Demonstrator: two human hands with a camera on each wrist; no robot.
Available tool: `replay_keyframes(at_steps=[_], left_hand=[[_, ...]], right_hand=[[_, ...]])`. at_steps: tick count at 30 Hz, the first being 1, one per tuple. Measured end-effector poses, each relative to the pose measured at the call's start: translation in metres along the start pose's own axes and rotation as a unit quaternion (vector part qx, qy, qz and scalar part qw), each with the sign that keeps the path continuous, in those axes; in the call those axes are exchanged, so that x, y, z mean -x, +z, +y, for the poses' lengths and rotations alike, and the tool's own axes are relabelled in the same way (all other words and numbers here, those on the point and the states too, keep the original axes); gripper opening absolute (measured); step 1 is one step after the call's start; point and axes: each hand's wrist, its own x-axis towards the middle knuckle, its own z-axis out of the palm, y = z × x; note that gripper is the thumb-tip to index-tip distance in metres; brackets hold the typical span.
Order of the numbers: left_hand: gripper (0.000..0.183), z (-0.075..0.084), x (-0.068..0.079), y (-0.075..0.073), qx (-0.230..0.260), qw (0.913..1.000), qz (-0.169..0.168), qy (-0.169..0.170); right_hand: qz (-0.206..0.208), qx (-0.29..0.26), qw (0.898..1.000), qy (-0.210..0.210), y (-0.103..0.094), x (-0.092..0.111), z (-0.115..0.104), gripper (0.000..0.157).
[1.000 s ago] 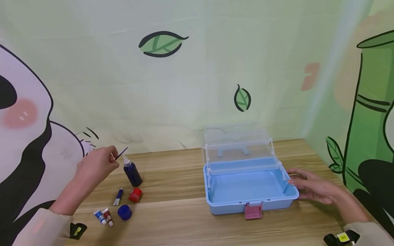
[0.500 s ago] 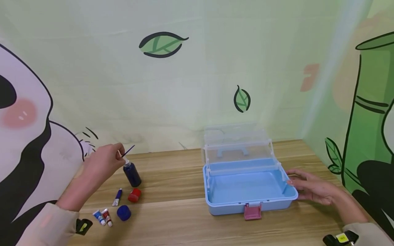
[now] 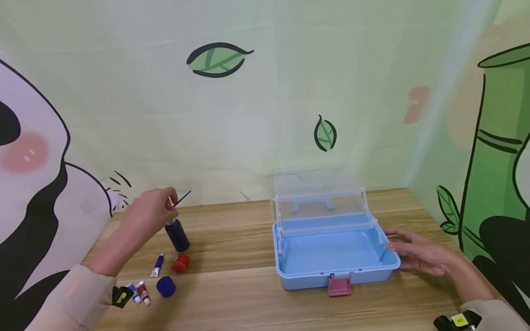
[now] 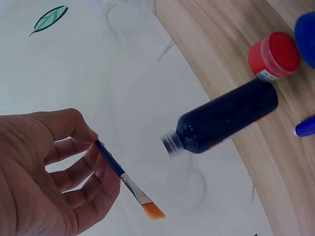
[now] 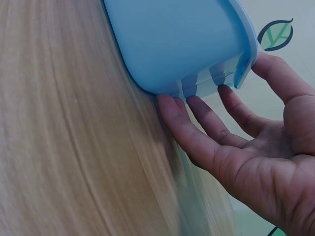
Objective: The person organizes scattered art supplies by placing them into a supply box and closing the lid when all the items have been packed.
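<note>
Left hand (image 3: 150, 210), pinching brush (image 4: 129, 182), has shifted right across bottle (image 3: 178, 236) top in head view, bringing brush nearer box (image 3: 304, 281), still well apart; right hand (image 3: 420, 253), fingers loosely spread, touches box's side.

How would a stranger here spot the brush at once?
In the head view, go left from the blue box on the table to the dark bottle. By the bottle's top, the left hand pinches the brush. Unlike the red pot nearby, it is held off the table, and the left wrist view shows its thin dark-blue handle and orange bristles.
</note>
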Motion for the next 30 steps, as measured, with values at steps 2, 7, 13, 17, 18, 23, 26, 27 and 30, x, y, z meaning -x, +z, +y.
replay_keyframes(at_steps=[2,7,13,17,18,23,26,27,30], left_hand=[[0.022,0.004,-0.002,0.001,0.003,1.0000,-0.005,0.000],[0.021,0.012,-0.008,0.004,0.007,0.9999,-0.010,0.007],[0.023,0.018,-0.013,0.010,0.011,0.9997,-0.017,0.012],[0.023,0.023,-0.019,0.013,0.018,0.9996,-0.017,0.018],[0.023,0.024,-0.021,0.013,0.020,0.9994,-0.018,0.019],[0.021,0.031,-0.026,0.014,0.034,0.9988,-0.027,0.025],[0.022,0.032,-0.028,0.014,0.037,0.9986,-0.029,0.022],[0.022,0.033,-0.029,0.014,0.037,0.9986,-0.029,0.023],[0.022,0.034,-0.033,0.015,0.035,0.9985,-0.034,0.026]], right_hand=[[0.003,-0.001,1.000,0.001,0.000,0.000,0.000,0.063],[0.005,-0.002,1.000,0.004,0.000,0.001,0.001,0.064],[0.003,-0.010,1.000,0.005,0.002,0.002,0.000,0.062],[0.006,-0.007,1.000,0.005,0.002,0.003,0.000,0.064],[0.007,-0.007,1.000,0.005,0.002,0.003,0.000,0.064],[0.013,-0.002,1.000,0.008,0.000,0.003,0.001,0.063],[0.012,-0.002,1.000,0.005,0.000,0.002,0.001,0.063],[0.009,-0.003,1.000,0.002,-0.001,0.002,0.001,0.062],[0.008,-0.003,1.000,0.002,-0.001,0.001,0.001,0.061]])
